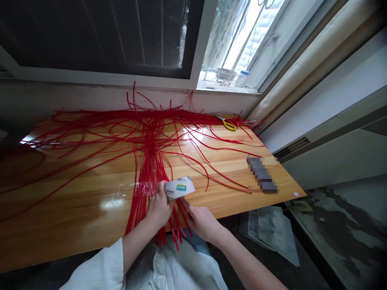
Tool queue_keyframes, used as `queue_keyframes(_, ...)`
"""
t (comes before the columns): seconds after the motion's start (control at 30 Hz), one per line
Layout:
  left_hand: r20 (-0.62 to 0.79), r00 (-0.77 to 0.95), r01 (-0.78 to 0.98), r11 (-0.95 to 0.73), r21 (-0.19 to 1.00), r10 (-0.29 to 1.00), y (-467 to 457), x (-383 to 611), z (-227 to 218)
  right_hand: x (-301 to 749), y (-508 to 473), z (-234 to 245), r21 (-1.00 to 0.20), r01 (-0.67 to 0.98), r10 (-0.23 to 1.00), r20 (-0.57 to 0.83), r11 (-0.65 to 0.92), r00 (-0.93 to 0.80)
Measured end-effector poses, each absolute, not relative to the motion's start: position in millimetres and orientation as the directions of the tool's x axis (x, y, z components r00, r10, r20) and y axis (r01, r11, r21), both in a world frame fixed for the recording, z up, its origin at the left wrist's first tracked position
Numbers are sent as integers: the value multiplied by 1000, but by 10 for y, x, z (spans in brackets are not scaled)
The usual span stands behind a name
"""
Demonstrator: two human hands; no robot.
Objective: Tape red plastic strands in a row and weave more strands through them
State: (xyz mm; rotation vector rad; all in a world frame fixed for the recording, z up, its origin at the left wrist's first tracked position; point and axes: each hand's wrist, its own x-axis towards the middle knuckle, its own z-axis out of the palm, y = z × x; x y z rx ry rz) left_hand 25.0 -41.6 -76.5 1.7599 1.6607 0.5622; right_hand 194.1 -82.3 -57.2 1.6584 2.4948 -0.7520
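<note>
My left hand point(160, 206) is closed on a roll of clear tape point(180, 188) with a printed inner core, its thumb on the near edge. From the roll, a strip of clear tape point(137, 189) stretches left across a bundle of thin red strands point(150, 153). The strands fan out toward me, and their cut ends hang past the table's front edge. Just right of the roll, my right hand point(202, 222) has its fingers curled in beside the rightmost strand ends. Its fingertips are partly hidden, so what they grip does not show.
More red strands point(99, 117) lie tangled along the back of the wooden table point(75, 217). Yellow-handled scissors point(229, 125) rest on them at back right. A blurred dark object point(262, 175) lies on the right. A white foam box point(270, 229) stands below the table.
</note>
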Motion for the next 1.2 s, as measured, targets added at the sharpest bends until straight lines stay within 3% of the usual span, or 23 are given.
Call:
queue_keyframes(0.2, -50, 54, 631, 5, 776, 997, -420, 183, -922, 1956, -848, -592, -371, 887, 857, -323, 277, -402)
queue_keyframes(0.33, -52, 88, 681, -22, 732, 995, -453, 222, -873, 1923, -838, -584, -377, 892, 866, -324, 250, -380)
queue_keyframes(0.47, -53, 108, 738, -44, 674, 993, -435, 257, -785, 2030, -813, -543, -481, 855, 905, -250, 192, -344)
queue_keyframes(0.57, -72, 116, 758, -41, 651, 991, -404, 252, -755, 2202, -715, -516, -531, 845, 960, -202, 59, -194)
queue_keyframes(0.7, -100, 108, 743, -13, 669, 989, -400, 232, -764, 2455, -412, -566, -442, 883, 987, -34, -157, 159)
queue_keyframes(0.8, -77, 99, 712, -16, 702, 992, -423, 223, -796, 2583, -135, -666, -286, 939, 972, 82, -189, 221)
queue_keyframes(0.9, -82, 95, 679, -5, 735, 992, -436, 205, -835, 2627, 55, -714, -178, 967, 979, 65, -181, 195)
queue_keyframes(0.97, -76, 97, 637, -3, 771, 992, -432, 186, -863, 2621, 98, -665, -170, 971, 978, 91, -170, 187)
queue_keyframes(1.07, -60, 88, 586, -3, 810, 994, -420, 158, -909, 2592, 63, -497, -210, 952, 968, 70, -222, 241)
queue_keyframes(1.2, -51, 72, 556, 2, 831, 996, -407, 133, -978, 2569, -12, -374, -335, 897, 958, -95, -287, 271)
